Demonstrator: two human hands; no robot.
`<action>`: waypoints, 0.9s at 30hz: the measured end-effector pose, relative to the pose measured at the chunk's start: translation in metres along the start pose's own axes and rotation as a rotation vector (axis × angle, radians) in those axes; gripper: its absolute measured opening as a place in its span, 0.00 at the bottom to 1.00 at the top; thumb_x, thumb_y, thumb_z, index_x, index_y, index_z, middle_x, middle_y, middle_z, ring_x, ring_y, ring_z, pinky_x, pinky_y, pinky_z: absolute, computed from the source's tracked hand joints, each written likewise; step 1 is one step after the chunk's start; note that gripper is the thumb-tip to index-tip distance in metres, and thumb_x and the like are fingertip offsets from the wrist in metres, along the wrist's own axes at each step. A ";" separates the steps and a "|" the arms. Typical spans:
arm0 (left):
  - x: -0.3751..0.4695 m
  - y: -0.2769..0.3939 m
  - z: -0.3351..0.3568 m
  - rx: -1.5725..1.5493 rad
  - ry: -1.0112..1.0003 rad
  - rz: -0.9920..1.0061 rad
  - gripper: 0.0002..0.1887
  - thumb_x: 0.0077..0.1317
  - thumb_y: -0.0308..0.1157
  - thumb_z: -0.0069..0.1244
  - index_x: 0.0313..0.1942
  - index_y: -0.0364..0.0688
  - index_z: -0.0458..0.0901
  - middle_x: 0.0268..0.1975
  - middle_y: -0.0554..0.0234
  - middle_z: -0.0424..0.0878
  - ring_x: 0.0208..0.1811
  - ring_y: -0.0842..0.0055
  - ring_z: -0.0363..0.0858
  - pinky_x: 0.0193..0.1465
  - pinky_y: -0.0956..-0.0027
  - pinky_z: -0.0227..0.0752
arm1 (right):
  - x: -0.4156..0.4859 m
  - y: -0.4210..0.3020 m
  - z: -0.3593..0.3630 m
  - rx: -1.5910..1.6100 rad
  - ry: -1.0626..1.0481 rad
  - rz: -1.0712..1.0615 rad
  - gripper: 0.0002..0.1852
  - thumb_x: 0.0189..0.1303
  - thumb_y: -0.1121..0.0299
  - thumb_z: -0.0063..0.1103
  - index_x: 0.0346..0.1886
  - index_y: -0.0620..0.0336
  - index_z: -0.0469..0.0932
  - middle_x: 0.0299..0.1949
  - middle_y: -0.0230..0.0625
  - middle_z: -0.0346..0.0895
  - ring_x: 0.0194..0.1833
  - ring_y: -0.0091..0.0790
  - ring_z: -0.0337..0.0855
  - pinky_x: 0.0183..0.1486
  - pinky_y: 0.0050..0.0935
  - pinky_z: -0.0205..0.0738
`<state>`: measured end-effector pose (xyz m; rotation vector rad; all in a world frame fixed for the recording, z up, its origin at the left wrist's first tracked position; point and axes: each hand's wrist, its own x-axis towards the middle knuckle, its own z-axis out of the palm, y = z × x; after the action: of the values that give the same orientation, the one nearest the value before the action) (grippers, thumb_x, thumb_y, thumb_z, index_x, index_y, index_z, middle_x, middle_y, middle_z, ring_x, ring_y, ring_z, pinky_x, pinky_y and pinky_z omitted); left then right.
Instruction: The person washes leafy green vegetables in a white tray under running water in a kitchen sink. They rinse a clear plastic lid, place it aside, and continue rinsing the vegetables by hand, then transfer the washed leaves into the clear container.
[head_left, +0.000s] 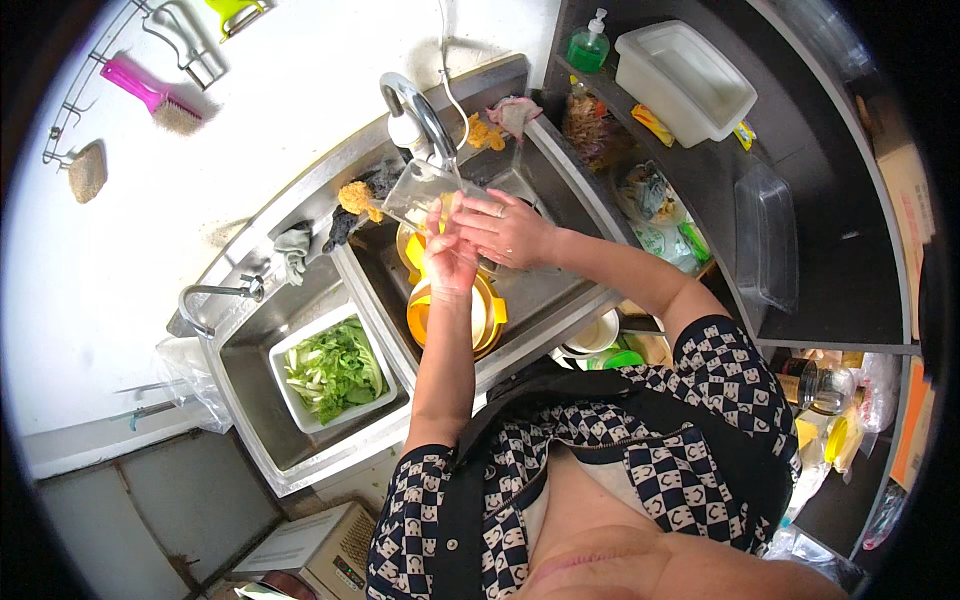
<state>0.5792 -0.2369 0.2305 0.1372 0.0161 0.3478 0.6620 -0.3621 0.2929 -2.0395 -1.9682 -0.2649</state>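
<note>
Under the running tap (420, 101), my left hand (450, 259) holds a clear plastic container (420, 195) from below. My right hand (506, 229) lies with flat fingers against the container's near side. Yellow-rimmed bowls (457, 319) stand in the sink basin (547, 292) beneath my hands. To the left, a white tub (281, 375) of chopped leafy greens (337, 371) sits in the smaller basin. An orange scrubber (356, 199) and dark cloths lie on the sink's back ledge.
A second tap (217, 291) arches over the left basin. A green soap bottle (587, 49), a white rectangular tub (686, 82) and a clear plastic tray (766, 236) stand on the dark shelf at right. A pink brush (150, 94) hangs on the wall rack.
</note>
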 end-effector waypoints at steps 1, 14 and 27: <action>-0.003 0.000 0.001 -0.006 0.015 0.002 0.25 0.52 0.21 0.46 0.53 0.45 0.69 0.59 0.49 0.68 0.59 0.60 0.66 0.59 0.58 0.66 | -0.006 0.001 0.002 0.043 0.057 -0.004 0.21 0.56 0.61 0.54 0.53 0.54 0.72 0.60 0.33 0.65 0.64 0.36 0.59 0.63 0.47 0.52; -0.078 0.020 -0.039 -0.109 -0.086 -0.103 0.09 0.67 0.34 0.43 0.42 0.41 0.74 0.42 0.64 0.78 0.41 0.75 0.76 0.46 0.70 0.75 | 0.015 0.064 0.060 0.507 -0.159 0.280 0.26 0.63 0.55 0.41 0.62 0.55 0.62 0.62 0.44 0.59 0.64 0.47 0.56 0.64 0.42 0.51; -0.083 0.012 -0.028 0.189 0.197 -0.178 0.08 0.63 0.38 0.50 0.37 0.46 0.74 0.24 0.71 0.63 0.26 0.78 0.62 0.27 0.77 0.63 | 0.056 0.021 0.045 0.482 0.020 0.275 0.31 0.53 0.50 0.52 0.57 0.57 0.64 0.56 0.43 0.66 0.58 0.45 0.65 0.58 0.42 0.58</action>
<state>0.4957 -0.2501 0.2041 0.2858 0.2552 0.1802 0.6823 -0.2948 0.2669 -1.9323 -1.5228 0.2277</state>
